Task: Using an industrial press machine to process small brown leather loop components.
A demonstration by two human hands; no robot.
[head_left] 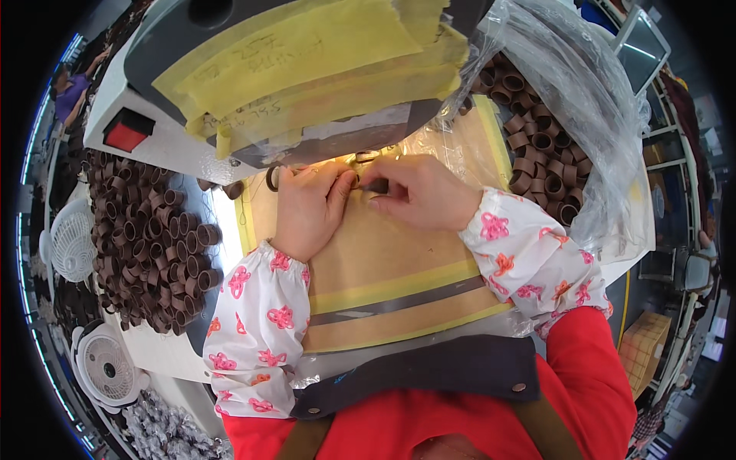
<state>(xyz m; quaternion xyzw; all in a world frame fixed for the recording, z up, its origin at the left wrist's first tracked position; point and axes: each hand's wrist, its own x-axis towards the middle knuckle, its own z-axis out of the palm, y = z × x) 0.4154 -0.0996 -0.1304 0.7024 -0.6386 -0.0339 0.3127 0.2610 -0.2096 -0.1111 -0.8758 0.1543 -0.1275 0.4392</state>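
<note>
**Dark brown piece (376, 185) between the hands, at the right fingertips**

The piece sits below the lit spot under the machine head (172, 65), mostly covered by fingers; its long axis cannot be determined. The right hand (425, 188) is the nearer: thumb and fingers are pinched together on the piece. The left hand (310, 207) lies just left of it, fingers bent, thumb toward the lit spot; whether it grips anything cannot be told. A brown ring (272, 179) is at that hand's outer edge. Both hands are over the tan work surface (399, 253). Further out: a left ring pile (149, 245) and a right ring pile (543, 153), the latter beside clear plastic sheeting (571, 84).
</note>
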